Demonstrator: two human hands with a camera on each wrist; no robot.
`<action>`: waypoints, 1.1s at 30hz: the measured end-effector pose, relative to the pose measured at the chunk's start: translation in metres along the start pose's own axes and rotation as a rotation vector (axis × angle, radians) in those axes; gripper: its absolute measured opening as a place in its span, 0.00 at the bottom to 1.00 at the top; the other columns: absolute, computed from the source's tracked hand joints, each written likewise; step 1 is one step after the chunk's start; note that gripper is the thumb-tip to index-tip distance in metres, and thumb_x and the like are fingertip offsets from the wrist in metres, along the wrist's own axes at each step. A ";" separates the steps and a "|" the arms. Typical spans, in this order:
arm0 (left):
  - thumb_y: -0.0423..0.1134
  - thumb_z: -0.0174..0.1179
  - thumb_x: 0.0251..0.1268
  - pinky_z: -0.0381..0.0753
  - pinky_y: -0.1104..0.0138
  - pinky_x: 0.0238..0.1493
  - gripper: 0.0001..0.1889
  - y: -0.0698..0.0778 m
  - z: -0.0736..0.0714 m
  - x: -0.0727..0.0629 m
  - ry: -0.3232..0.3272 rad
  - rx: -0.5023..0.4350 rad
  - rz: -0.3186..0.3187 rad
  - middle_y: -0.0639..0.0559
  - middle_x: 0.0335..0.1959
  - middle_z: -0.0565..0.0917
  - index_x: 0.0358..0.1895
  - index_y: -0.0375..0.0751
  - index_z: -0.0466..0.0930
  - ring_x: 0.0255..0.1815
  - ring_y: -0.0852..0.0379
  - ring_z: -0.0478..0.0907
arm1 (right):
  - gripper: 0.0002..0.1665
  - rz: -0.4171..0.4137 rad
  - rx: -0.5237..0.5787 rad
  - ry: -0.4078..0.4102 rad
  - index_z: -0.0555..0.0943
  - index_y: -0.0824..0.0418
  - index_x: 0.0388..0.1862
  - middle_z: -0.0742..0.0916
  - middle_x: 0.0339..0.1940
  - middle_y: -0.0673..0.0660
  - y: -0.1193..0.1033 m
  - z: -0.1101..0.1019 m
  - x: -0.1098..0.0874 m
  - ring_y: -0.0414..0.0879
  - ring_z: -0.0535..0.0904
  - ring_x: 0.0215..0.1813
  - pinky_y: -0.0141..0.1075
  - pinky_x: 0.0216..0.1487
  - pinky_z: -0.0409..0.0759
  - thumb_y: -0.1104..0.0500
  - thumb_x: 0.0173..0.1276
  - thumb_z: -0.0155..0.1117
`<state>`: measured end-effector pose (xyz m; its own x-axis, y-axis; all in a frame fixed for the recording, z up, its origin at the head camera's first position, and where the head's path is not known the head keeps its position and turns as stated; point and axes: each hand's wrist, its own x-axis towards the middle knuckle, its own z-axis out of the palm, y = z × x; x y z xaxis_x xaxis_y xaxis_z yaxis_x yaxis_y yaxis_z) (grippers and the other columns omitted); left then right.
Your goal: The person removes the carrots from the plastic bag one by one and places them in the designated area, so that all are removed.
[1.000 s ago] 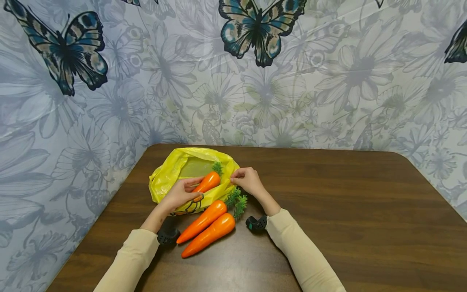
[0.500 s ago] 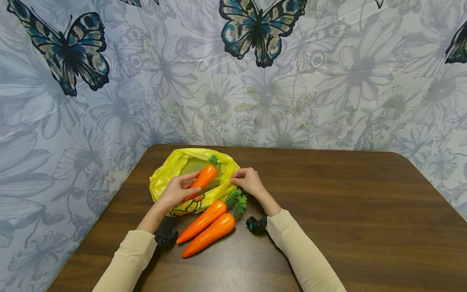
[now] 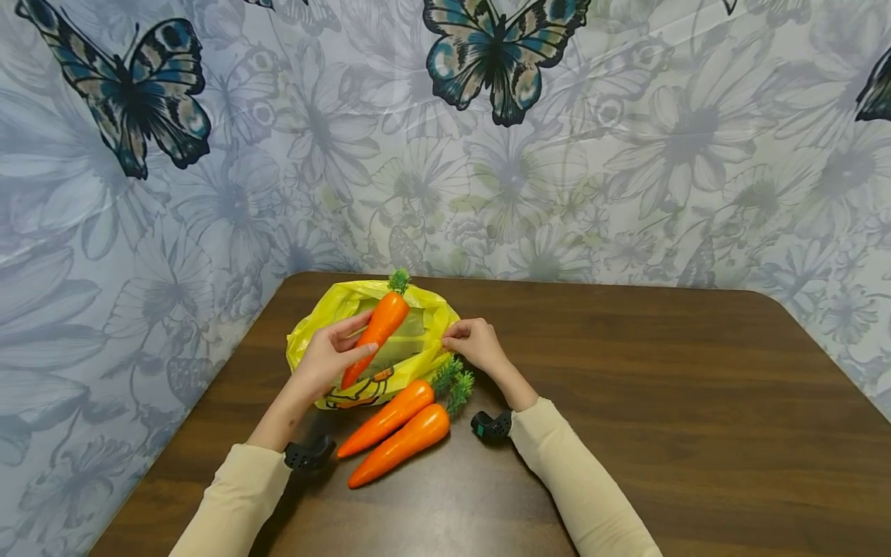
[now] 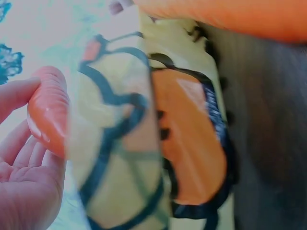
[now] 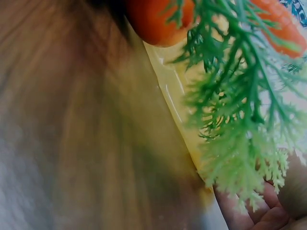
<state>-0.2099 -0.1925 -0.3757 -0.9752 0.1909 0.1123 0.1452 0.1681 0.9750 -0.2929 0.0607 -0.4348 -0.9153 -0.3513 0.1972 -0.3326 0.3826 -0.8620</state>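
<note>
My left hand [image 3: 326, 357] grips an orange carrot [image 3: 384, 319] with a green leafy top, thumb on one side and fingers on the other. It is tilted over the mouth of a yellow plastic bag [image 3: 311, 331]. In the left wrist view, the bag's printed side [image 4: 192, 139] hides part of that carrot [image 4: 48, 112]. At the bag's right rim, my right hand [image 3: 480, 346] pinches the edge. Two more carrots, an upper one [image 3: 390, 418] and a lower one [image 3: 402, 446], lie side by side in front of the bag. Leafy greens [image 5: 240, 110] partly cover my right hand in the right wrist view.
Everything rests on a dark brown wooden table [image 3: 647, 387]. Behind its far edge hangs a floral backdrop [image 3: 348, 170] with butterflies. Black wrist devices sit on the left wrist [image 3: 309, 454] and right wrist [image 3: 491, 426].
My left hand has raised the carrot up and leftward out of the bag's mouth, turning it more upright. The right hand stays at the bag's rim. Both carrots on the table lie still.
</note>
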 end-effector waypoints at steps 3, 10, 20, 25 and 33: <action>0.29 0.61 0.61 0.78 0.63 0.45 0.31 0.008 0.002 -0.006 -0.017 -0.009 0.023 0.39 0.66 0.65 0.69 0.36 0.63 0.59 0.43 0.70 | 0.02 0.001 0.002 -0.006 0.85 0.65 0.29 0.86 0.24 0.54 -0.001 0.000 0.000 0.43 0.82 0.27 0.33 0.29 0.80 0.66 0.60 0.67; 0.29 0.62 0.60 0.79 0.60 0.44 0.31 0.024 0.014 -0.028 -0.054 -0.041 0.039 0.39 0.65 0.67 0.68 0.35 0.64 0.57 0.47 0.73 | 0.03 -0.009 0.008 -0.010 0.85 0.65 0.30 0.86 0.24 0.54 0.000 0.001 0.000 0.43 0.82 0.27 0.33 0.29 0.80 0.66 0.61 0.67; 0.30 0.64 0.59 0.78 0.61 0.47 0.31 0.027 0.042 -0.065 -0.160 -0.082 0.024 0.38 0.63 0.68 0.66 0.34 0.66 0.57 0.48 0.73 | 0.02 0.001 0.000 0.003 0.85 0.66 0.29 0.85 0.23 0.53 -0.001 -0.001 -0.001 0.43 0.81 0.26 0.33 0.29 0.80 0.67 0.60 0.67; 0.33 0.64 0.59 0.77 0.62 0.48 0.30 0.022 0.053 -0.082 -0.228 -0.061 -0.025 0.37 0.63 0.69 0.66 0.34 0.67 0.58 0.48 0.72 | 0.04 0.004 -0.076 0.046 0.85 0.65 0.28 0.85 0.24 0.52 -0.001 -0.001 0.000 0.43 0.78 0.26 0.34 0.30 0.77 0.70 0.58 0.64; 0.33 0.65 0.58 0.77 0.65 0.47 0.28 0.009 0.065 -0.097 -0.282 0.013 0.042 0.37 0.61 0.71 0.63 0.34 0.71 0.55 0.51 0.74 | 0.03 0.002 -0.013 0.003 0.86 0.65 0.30 0.86 0.24 0.53 0.000 -0.001 0.001 0.43 0.82 0.27 0.33 0.30 0.80 0.65 0.60 0.68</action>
<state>-0.1031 -0.1466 -0.3904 -0.8833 0.4595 0.0932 0.1885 0.1660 0.9679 -0.2938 0.0615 -0.4340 -0.9166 -0.3479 0.1972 -0.3338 0.3939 -0.8564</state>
